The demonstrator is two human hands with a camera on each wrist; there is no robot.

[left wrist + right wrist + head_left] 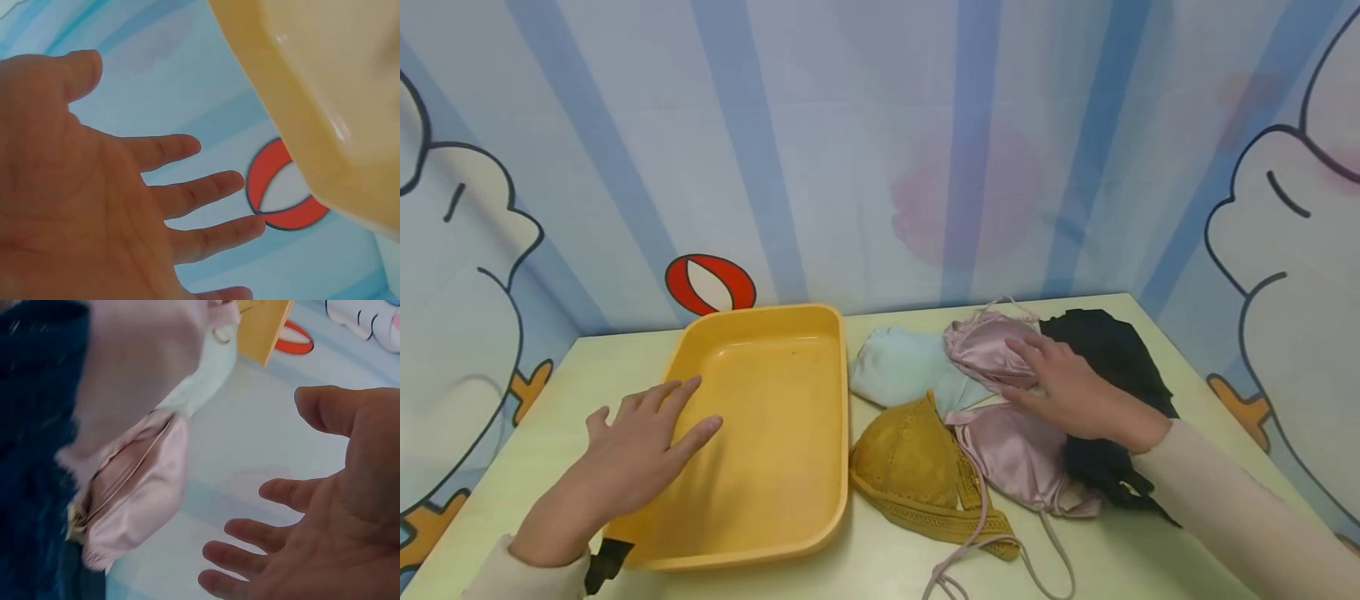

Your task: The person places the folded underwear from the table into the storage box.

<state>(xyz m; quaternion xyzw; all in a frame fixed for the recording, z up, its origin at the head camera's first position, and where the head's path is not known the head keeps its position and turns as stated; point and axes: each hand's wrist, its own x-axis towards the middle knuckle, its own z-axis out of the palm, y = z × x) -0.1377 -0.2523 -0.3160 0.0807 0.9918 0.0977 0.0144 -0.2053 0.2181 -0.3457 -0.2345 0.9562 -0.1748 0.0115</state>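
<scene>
Yellow plastic tray (pixel 820 333) sits on the pale green table (pixel 1150 533), left of centre, its long side running away from the person. Left hand (pixel 640 450) hovers over the tray's near-left rim, fingers straight and spread, holding nothing; in the left wrist view the palm (pixel 75 206) is open with the fingers (pixel 200 194) apart, and the tray's rim (pixel 300 125) lies just beside them. Whether the palm touches the rim cannot be told.

Right of the tray lies a small heap of garments. Pink satin bra (pixel 1007 450) lies in the middle, one cup towards the wall and one nearer the person, its straps trailing to the table's near edge. Right hand (pixel 1067 387) lies flat across this bra, fingers extended and slightly apart, gripping nothing. In the right wrist view the hand (pixel 325 525) is open, fingers loosely spread, with the pink satin fabric (pixel 131 506) close beside it; contact is not clear from that view.

Mustard lace bra (pixel 913 467) lies just beside the tray's right wall, touching the pink one. Pale mint garment (pixel 902 367) lies behind it, near the wall. Black garment (pixel 1112 358) lies on the far right, partly under the right hand and sleeve (pixel 1240 508).

Backdrop: blue-striped cartoon wall panel (pixel 850 150) with a red-and-white ball (pixel 710 285) printed behind the tray.
</scene>
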